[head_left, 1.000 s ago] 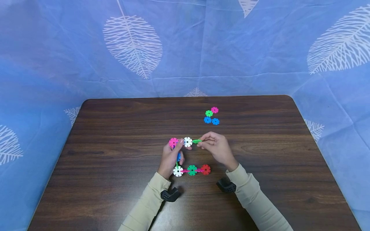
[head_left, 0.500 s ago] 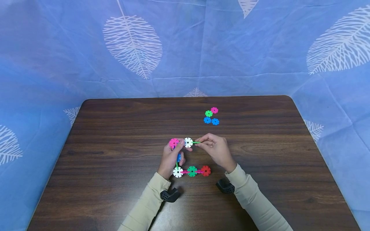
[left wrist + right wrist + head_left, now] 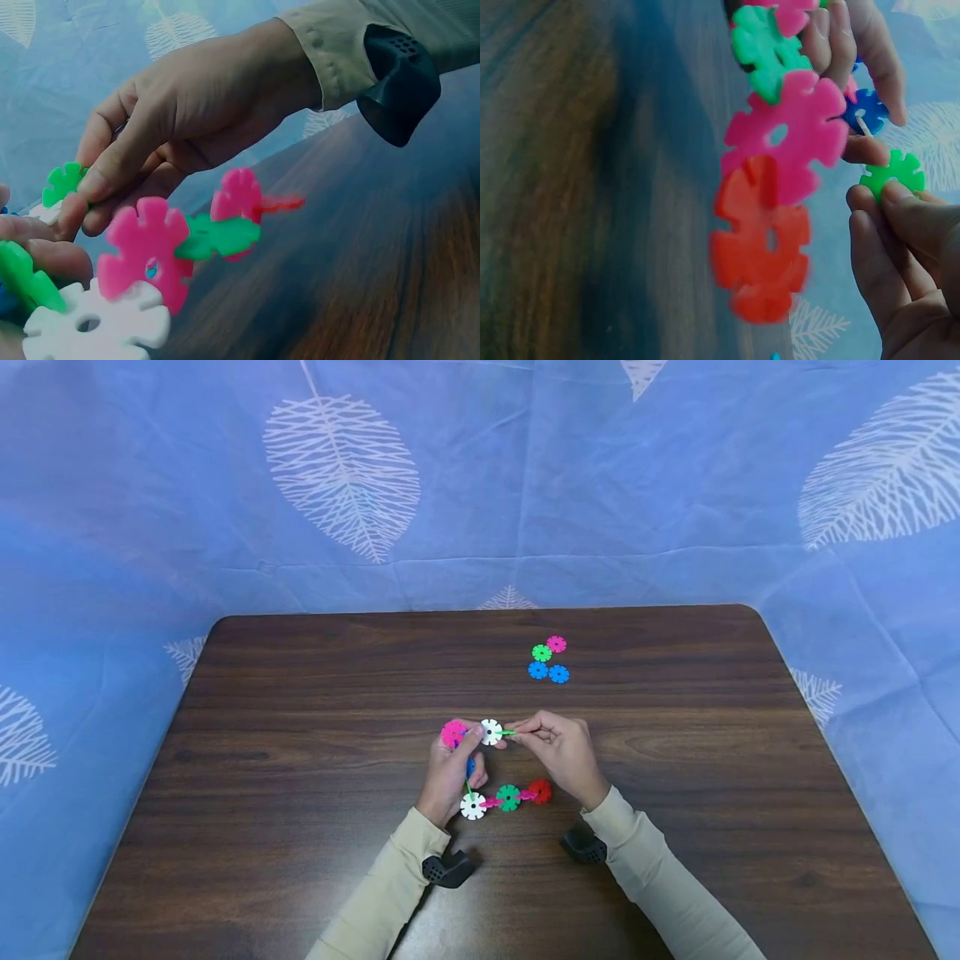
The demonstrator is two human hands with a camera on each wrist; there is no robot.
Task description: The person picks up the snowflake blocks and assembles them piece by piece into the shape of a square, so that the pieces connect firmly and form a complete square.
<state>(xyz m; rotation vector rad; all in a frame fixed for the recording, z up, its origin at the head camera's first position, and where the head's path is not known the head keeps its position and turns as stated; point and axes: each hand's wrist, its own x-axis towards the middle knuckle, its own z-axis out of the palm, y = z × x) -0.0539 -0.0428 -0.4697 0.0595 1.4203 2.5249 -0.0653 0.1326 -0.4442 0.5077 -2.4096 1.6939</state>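
Observation:
My left hand [image 3: 450, 770] grips a bent chain of notched snowflake discs, its thumb lying between the pink disc [image 3: 453, 733] and the upper white disc [image 3: 491, 732]. From that hand the lower arm of the chain runs rightward: a white disc [image 3: 473, 806], a dark green disc [image 3: 508, 797] and a red disc [image 3: 539, 791] at the end, with pink discs edge-on between them. With thumb and fingers, my right hand [image 3: 562, 752] pinches a bright green disc [image 3: 900, 172], edge-on in the head view and right at the upper white disc. Left fingers cover part of the chain.
Toward the back of the brown wooden table [image 3: 337, 668] lie loose discs: a pink one [image 3: 557, 644], a light green one [image 3: 542, 652] and two blue ones, the nearer being a blue disc [image 3: 558, 674]. A blue leaf-print cloth [image 3: 480, 485] hangs behind.
My left hand has shifted slightly right with the chain, and the lower arm's red end has tilted up. The green disc has turned edge-on and sits closer against the white one.

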